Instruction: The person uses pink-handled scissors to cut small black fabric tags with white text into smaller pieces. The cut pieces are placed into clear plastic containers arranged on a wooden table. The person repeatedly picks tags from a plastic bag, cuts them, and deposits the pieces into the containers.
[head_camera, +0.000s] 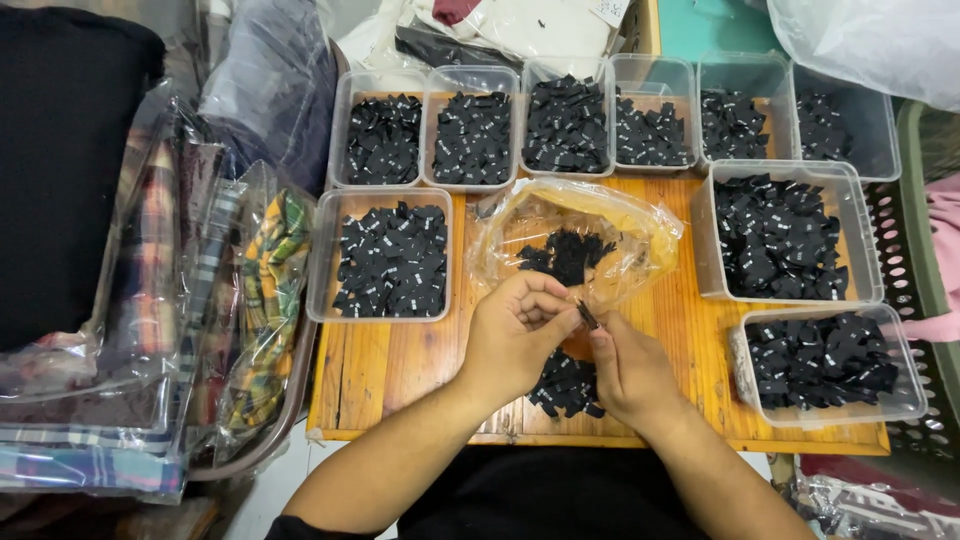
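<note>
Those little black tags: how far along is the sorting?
Mostly done, it seems: nine clear tubs around the wooden table already hold black tags. In hand: the left hand and right hand pinch one tag together. Left: a heap in the open plastic bag and a loose pile beneath the hands.

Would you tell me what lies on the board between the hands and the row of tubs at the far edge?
In the head view, an open clear plastic bag holding a small heap of black tags lies there.
</note>
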